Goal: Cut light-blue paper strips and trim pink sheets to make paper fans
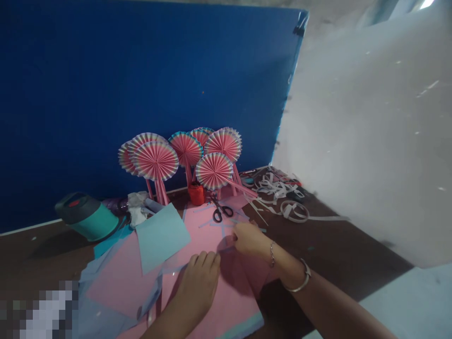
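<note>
My left hand (202, 282) rests on a sheet of pink paper (229, 306) with its fingers curled and close together, gripping or pressing it near its far edge. Just beyond and to the right, my right hand (250, 240) is closed in a pinch low over the paper; what sits between its fingertips is hidden. A bracelet and a bangle circle the right wrist. Black-handled scissors (222, 214) lie ahead of the hands on more pink paper, among thin blue paper strips (222, 228). A light blue sheet (162, 238) lies to the left.
Pink pleated paper fans (156, 161) on pink sticks lean against a blue board (158, 70). Near them stands a red spool-like object (196, 193). A teal and dark grey container (88, 216) lies at left. White paper strips (275, 186) and a tape-like coil (294, 211) are at right.
</note>
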`<state>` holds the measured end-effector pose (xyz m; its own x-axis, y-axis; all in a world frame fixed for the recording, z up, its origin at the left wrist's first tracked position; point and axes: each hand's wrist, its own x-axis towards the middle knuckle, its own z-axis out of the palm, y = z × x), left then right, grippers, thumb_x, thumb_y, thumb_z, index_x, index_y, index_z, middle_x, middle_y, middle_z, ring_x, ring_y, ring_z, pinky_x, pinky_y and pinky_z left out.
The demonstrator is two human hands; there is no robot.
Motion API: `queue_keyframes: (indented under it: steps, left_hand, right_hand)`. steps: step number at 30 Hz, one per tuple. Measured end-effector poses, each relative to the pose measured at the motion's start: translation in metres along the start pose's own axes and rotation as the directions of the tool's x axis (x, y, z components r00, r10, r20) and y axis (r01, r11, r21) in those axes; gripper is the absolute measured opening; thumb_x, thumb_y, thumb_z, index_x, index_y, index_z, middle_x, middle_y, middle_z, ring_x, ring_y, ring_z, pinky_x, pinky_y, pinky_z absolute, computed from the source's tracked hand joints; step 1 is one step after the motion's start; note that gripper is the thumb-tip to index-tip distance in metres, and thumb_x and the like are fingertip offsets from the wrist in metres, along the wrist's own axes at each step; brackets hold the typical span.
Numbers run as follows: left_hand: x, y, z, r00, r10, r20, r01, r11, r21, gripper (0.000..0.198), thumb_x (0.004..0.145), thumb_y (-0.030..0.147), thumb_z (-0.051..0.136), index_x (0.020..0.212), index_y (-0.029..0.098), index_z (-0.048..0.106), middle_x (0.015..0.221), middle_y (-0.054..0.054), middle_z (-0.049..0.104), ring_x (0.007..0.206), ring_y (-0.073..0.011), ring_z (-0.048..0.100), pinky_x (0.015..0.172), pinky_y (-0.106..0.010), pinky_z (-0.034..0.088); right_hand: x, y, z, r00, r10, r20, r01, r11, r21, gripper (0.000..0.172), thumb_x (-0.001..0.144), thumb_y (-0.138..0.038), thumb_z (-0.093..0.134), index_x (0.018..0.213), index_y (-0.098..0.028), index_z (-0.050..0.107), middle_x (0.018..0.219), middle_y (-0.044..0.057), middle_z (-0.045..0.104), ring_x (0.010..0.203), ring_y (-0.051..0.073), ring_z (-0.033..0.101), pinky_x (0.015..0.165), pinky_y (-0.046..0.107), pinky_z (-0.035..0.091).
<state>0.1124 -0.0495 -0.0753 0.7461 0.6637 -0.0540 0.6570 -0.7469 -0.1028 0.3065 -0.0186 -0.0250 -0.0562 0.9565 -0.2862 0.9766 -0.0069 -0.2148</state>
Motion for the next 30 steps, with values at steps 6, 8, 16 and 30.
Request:
queue_keyframes:
  steps: [6,8,16,30]
  left_hand:
    - [-0.005,0.001,0.004,0.997,0.003,-0.073,-0.003,1.000,-0.005,0.054,0.086,0.006,0.040,0.138,0.014,0.044,0.118,-0.013,0.061,0.100,-0.0241,0.055,0.089,-0.041,0.042]
    - [-0.006,0.001,0.006,0.995,0.004,-0.100,-0.005,1.000,-0.009,0.054,0.085,0.005,0.038,0.139,0.013,0.045,0.120,-0.013,0.061,0.101,-0.0246,0.055,0.090,-0.041,0.042]
    - [-0.006,0.000,0.010,0.970,-0.016,-0.242,0.033,0.997,0.064,0.053,0.086,0.004,0.037,0.137,0.013,0.047,0.119,-0.015,0.063,0.097,-0.0254,0.058,0.085,-0.041,0.046]
    - [-0.014,-0.029,-0.012,0.694,-0.201,-0.691,0.150,0.979,-0.135,0.051,0.093,0.022,0.046,0.143,0.018,0.035,0.128,-0.013,0.061,0.115,-0.0265,0.055,0.099,-0.042,0.041]
  right_hand:
    - [0.006,0.013,0.002,0.999,-0.037,-0.016,0.038,0.998,0.047,0.016,0.073,-0.013,0.056,0.065,-0.014,0.070,0.076,0.010,0.071,0.075,0.021,0.063,0.073,0.030,0.042]
    - [0.009,0.015,0.004,0.998,-0.053,-0.025,0.054,0.996,0.076,0.021,0.077,-0.021,0.055,0.060,-0.015,0.066,0.066,0.006,0.065,0.065,0.016,0.057,0.064,0.026,0.039]
    - [0.017,0.027,0.005,0.953,-0.301,-0.038,0.283,0.837,0.469,0.034,0.082,-0.037,0.055,0.057,-0.014,0.059,0.052,-0.005,0.043,0.051,0.008,0.033,0.050,0.021,0.026]
    - [0.027,0.032,0.006,0.903,-0.317,-0.289,0.424,0.767,0.482,0.013,0.076,-0.014,0.058,0.077,-0.012,0.071,0.072,0.002,0.067,0.070,0.013,0.057,0.064,0.020,0.040]
